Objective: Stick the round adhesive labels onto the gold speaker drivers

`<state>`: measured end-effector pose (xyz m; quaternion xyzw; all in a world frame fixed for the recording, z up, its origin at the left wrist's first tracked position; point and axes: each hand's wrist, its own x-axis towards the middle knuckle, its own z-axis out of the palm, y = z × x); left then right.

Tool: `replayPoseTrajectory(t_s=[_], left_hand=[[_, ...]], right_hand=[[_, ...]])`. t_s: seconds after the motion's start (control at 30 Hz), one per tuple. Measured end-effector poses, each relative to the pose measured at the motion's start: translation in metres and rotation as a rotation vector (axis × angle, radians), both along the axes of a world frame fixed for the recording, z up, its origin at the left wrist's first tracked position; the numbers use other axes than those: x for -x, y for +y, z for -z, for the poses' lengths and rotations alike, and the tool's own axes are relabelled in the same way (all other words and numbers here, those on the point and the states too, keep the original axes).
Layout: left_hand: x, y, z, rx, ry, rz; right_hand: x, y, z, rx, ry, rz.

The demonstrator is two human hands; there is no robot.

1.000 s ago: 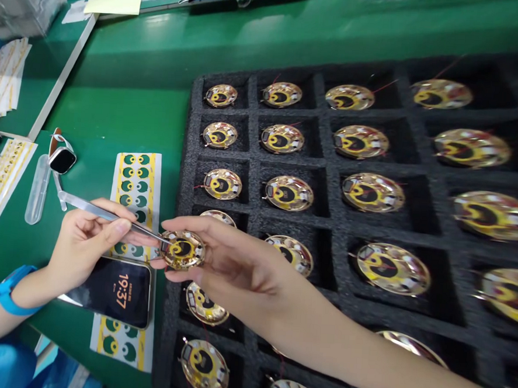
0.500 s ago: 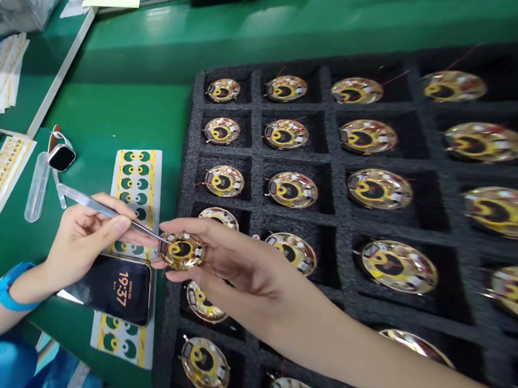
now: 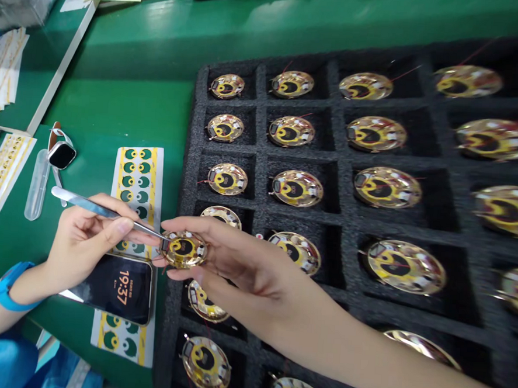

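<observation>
My left hand (image 3: pixel 94 233) is closed around metal tweezers (image 3: pixel 94 207), pinched between thumb and fingers. Their tip meets the upper left edge of a round gold part (image 3: pixel 184 250), close to a small dark rectangle on it. My right hand (image 3: pixel 232 262) grips that part by its rim, fingers above and thumb below. The part carries a yellow ring around a black centre, with small white pieces near its right side. Beneath my left hand lie a phone (image 3: pixel 121 288) and a white sheet of yellow stickers (image 3: pixel 122 341). My fingers hide part of the rim.
A black foam tray (image 3: pixel 262 141) fills the right side, its compartments holding several similar gold parts (image 3: pixel 297 188), some with thin red wires. On the green table (image 3: pixel 128 104) at left lie a smartwatch (image 3: pixel 62 155), a clear plastic case (image 3: pixel 36 186) and more sticker strips (image 3: pixel 0 184).
The tweezers' tip has moved from the part's yellow ring to its upper left edge. My right hand keeps its hold. The tray appears shifted slightly right in view.
</observation>
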<state>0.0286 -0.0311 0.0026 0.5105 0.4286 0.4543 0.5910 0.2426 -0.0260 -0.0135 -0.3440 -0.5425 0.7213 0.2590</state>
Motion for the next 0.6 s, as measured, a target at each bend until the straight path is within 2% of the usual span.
replayPoseTrajectory(t_s=[0.27,0.43,0.53,0.6], left_hand=[[-0.005,-0.002,-0.005,-0.158,0.154,-0.013],[-0.001,-0.003,-0.004,-0.382,0.348,0.000],[0.003,-0.002,-0.008,-0.564,0.444,0.074],[0.004,-0.001,-0.012,-0.649,0.512,0.178]], right_hand=[[0.001,0.000,0.000,-0.021,0.026,0.000],[-0.001,-0.001,0.001,-0.022,0.022,0.007],[0.000,0.000,0.003,0.002,0.038,0.035],[0.002,0.001,0.003,0.038,0.066,0.071]])
